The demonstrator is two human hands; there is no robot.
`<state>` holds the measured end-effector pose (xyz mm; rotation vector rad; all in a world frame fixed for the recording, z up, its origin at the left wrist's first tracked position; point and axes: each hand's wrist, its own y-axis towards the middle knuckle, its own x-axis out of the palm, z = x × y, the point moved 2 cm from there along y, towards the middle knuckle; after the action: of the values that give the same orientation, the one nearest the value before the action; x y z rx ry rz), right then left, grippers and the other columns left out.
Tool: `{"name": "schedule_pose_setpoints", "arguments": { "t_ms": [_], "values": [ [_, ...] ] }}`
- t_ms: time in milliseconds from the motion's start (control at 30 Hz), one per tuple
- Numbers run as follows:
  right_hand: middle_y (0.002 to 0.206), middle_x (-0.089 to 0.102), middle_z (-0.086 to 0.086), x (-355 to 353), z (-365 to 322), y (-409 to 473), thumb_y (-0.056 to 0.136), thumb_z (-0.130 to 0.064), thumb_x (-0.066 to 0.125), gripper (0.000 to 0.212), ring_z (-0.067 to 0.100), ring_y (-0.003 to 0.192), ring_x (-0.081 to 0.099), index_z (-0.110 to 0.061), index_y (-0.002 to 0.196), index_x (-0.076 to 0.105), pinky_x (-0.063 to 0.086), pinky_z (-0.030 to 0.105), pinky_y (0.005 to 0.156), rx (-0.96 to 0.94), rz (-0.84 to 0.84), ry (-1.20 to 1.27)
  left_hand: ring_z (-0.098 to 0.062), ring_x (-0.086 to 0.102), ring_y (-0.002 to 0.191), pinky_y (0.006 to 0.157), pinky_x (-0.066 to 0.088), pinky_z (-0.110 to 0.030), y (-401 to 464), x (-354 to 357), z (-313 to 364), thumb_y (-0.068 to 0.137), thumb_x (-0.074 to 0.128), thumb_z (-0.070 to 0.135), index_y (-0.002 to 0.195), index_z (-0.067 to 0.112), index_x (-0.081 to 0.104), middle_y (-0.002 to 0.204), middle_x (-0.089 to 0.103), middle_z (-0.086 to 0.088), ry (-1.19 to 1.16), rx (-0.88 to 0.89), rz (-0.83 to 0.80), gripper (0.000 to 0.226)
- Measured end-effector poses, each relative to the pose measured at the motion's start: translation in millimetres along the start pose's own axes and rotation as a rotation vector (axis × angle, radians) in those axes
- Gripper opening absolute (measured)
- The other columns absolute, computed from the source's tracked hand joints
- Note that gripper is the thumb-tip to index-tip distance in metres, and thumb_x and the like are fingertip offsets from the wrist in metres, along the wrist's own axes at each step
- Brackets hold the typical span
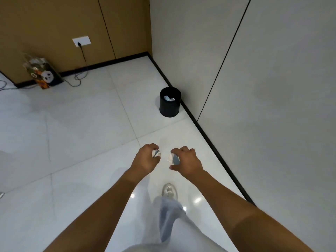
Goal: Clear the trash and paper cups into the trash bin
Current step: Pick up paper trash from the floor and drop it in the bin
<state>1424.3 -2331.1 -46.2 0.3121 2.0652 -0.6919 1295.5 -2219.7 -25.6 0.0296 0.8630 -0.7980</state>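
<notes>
I'm carrying trash toward the black bin (170, 104), still well short of it: left hand (145, 159) curled around crumpled paper (156, 153), right hand (187, 161) around a paper cup (172, 158). Next: close in and release above the rim.

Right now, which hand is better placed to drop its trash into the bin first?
Right, marginally. The right hand with its white paper is on the same side as the black bin by the wall; the left hand and its wad sit farther over.

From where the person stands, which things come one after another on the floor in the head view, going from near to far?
White shoe → left hand and right hand, each holding crumpled trash → black trash bin → panda-print bag by the far wall.
</notes>
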Motion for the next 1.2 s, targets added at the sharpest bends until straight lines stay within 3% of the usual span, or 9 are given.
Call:
{"name": "schedule_pose_setpoints", "arguments": {
  "t_ms": [333, 567, 867, 1000, 1067, 1133, 1200],
  "values": [
    [0.13, 0.048, 0.003, -94, 12, 211, 0.084, -0.038, 0.071, 0.054, 0.025, 0.119, 0.04, -0.028, 0.132, 0.049, 0.051, 0.036, 0.089, 0.007, -0.061, -0.026, -0.01, 0.049, 0.093, 0.082, 0.037, -0.016, 209, -39, 42, 0.089, 0.063, 0.016, 0.118, 0.013, 0.058, 0.119, 0.059, -0.005, -0.002, -0.088, -0.022, 0.03],
    [0.128, 0.049, 0.004, -123, 8, 352, 0.083, -0.038, 0.071, 0.053, 0.026, 0.118, 0.041, -0.028, 0.13, 0.05, 0.051, 0.037, 0.092, 0.023, -0.095, -0.012, -0.023, 0.058, 0.107, 0.092, 0.042, -0.023, 354, -70, 37, 0.088, 0.063, 0.015, 0.119, 0.009, 0.059, 0.12, 0.06, -0.009, -0.024, -0.134, -0.056, 0.031],
    [0.131, 0.047, 0.003, -175, 16, 536, 0.082, -0.039, 0.072, 0.056, 0.028, 0.119, 0.039, -0.028, 0.132, 0.049, 0.046, 0.035, 0.094, 0.102, -0.146, -0.001, -0.025, 0.06, 0.093, 0.074, 0.039, -0.021, 553, -101, 45, 0.086, 0.058, 0.014, 0.102, 0.007, 0.063, 0.099, 0.061, -0.008, -0.016, -0.161, -0.11, 0.018],
    [0.13, 0.048, 0.003, -190, 24, 596, 0.083, -0.037, 0.071, 0.055, 0.029, 0.116, 0.043, -0.029, 0.133, 0.049, 0.045, 0.033, 0.091, 0.099, -0.173, -0.008, -0.022, 0.058, 0.097, 0.079, 0.042, -0.024, 610, -105, 47, 0.088, 0.056, 0.015, 0.111, 0.009, 0.063, 0.106, 0.06, -0.006, 0.016, -0.198, -0.13, 0.025],
    [0.13, 0.049, 0.003, -191, 33, 633, 0.084, -0.037, 0.069, 0.053, 0.028, 0.115, 0.045, -0.03, 0.133, 0.049, 0.044, 0.031, 0.09, 0.084, -0.194, -0.017, -0.025, 0.059, 0.093, 0.077, 0.044, -0.027, 641, -102, 44, 0.088, 0.055, 0.015, 0.104, 0.006, 0.063, 0.1, 0.061, -0.008, 0.012, -0.223, -0.155, 0.02],
    [0.131, 0.048, 0.003, -187, 45, 675, 0.086, -0.039, 0.068, 0.053, 0.027, 0.115, 0.045, -0.03, 0.134, 0.048, 0.043, 0.03, 0.091, 0.077, -0.219, -0.018, -0.026, 0.055, 0.077, 0.065, 0.04, -0.024, 673, -94, 37, 0.087, 0.053, 0.013, 0.083, 0.005, 0.06, 0.081, 0.056, -0.005, 0.01, -0.255, -0.154, 0.011],
    [0.135, 0.045, 0.003, -179, 59, 718, 0.087, -0.039, 0.065, 0.056, 0.026, 0.118, 0.042, -0.029, 0.138, 0.045, 0.041, 0.031, 0.094, 0.071, -0.242, -0.016, -0.023, 0.046, 0.065, 0.059, 0.037, -0.024, 705, -84, 27, 0.085, 0.052, 0.01, 0.065, 0.011, 0.048, 0.069, 0.048, 0.001, -0.007, -0.283, -0.111, 0.02]
  ]
}}
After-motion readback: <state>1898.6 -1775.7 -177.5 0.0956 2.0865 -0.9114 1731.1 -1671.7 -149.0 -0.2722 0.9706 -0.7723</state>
